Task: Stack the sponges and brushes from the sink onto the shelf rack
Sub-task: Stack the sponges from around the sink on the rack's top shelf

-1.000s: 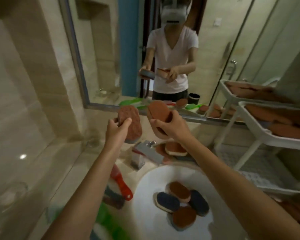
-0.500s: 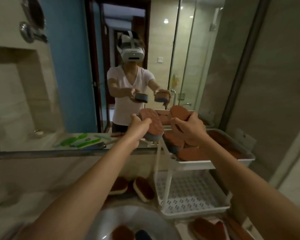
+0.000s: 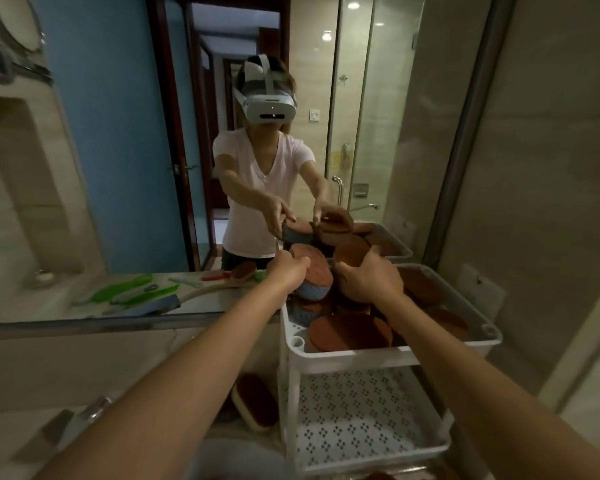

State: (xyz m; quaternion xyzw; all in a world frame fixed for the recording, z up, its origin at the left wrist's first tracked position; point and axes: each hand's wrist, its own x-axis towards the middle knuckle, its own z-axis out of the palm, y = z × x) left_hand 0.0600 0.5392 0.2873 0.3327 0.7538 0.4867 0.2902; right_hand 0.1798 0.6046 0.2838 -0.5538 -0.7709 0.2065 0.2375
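Fingers of the left grip (image 3: pixel 287 271) curl round an oval sponge with a rust-brown scouring top and a blue foam body (image 3: pixel 314 277). They hold it tilted on edge over the far left corner of the top tray of the white plastic shelf rack (image 3: pixel 395 355). Just beside it, the right grip (image 3: pixel 369 280) clasps a second oval rust-brown sponge (image 3: pixel 351 252) from behind, fingers wrapped about its lower edge. The two held sponges are close together; in the dim blur I cannot tell whether they touch.

Both are above a heap of similar brown-topped sponges (image 3: pixel 350 332) that fills the top tray, some flat, some slanted, with a blue-bodied one at the tray's left edge. Beneath it is the rack's perforated white lower tray (image 3: pixel 361 410).

The rack stands at the right end of the pale stone counter (image 3: pixel 21 431), close against the wall mirror (image 3: pixel 118 168). Just left of the rack's near left leg, a brown-topped sponge with a cream base (image 3: pixel 257 400) leans on the counter. The white sink rim (image 3: pixel 243 459) shows at the bottom edge, and a blurred metal tap (image 3: pixel 84 415) is at the near left.

The mirror reflects the person in a pale tee and white headset, both arms stretched forward. It also reflects green-handled brushes (image 3: pixel 129 289) lying along the counter's back edge.
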